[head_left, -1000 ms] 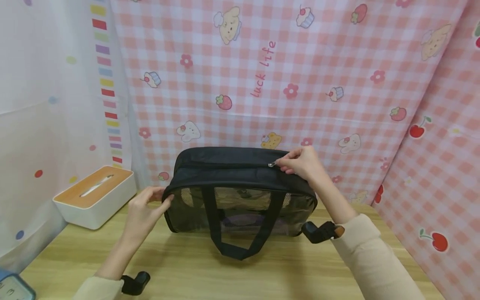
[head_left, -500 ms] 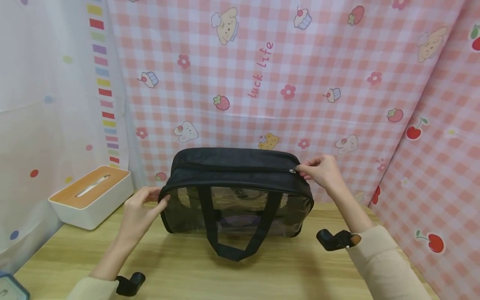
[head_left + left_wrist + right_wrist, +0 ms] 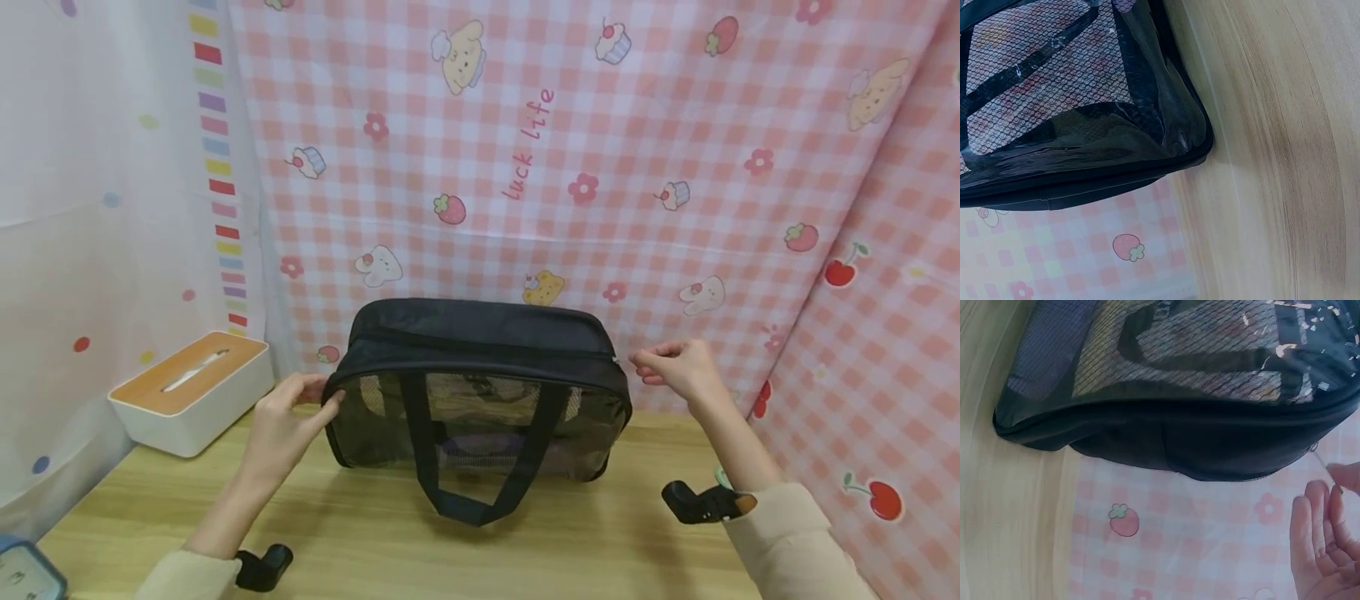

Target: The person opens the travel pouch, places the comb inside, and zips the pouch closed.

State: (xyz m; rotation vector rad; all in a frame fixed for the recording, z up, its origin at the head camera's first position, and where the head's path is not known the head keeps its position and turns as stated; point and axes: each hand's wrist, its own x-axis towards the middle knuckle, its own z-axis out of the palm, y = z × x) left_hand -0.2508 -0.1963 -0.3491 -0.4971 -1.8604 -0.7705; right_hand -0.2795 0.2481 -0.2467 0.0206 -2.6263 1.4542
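A black bag (image 3: pixel 480 333) with a see-through front and mesh patches stands on the table in the head view. Its black strap handle (image 3: pixel 480 510) hangs down in front. My left hand (image 3: pixel 288 421) grips the bag's upper left corner between thumb and fingers. At the right end of the top zipper, my right hand (image 3: pixel 678 367) pinches the small metal zipper pull (image 3: pixel 1322 461), just off the bag's side. Along the top, the zipper line (image 3: pixel 480 343) runs up to that pull. Through the front shows a purplish thing (image 3: pixel 483 444) with fine teeth; its kind is unclear.
At the left stands a white tissue box (image 3: pixel 191 404) with a wooden lid. Part of a blue-framed clock (image 3: pixel 30 571) shows at the lower left. Checked pink cloth (image 3: pixel 480 167) hangs behind the bag and on the right. The table (image 3: pixel 420 558) is pale wood.
My right hand has drawn the zipper pull rightward along the bag's top to its right end. The left hand keeps its grip on the left corner.
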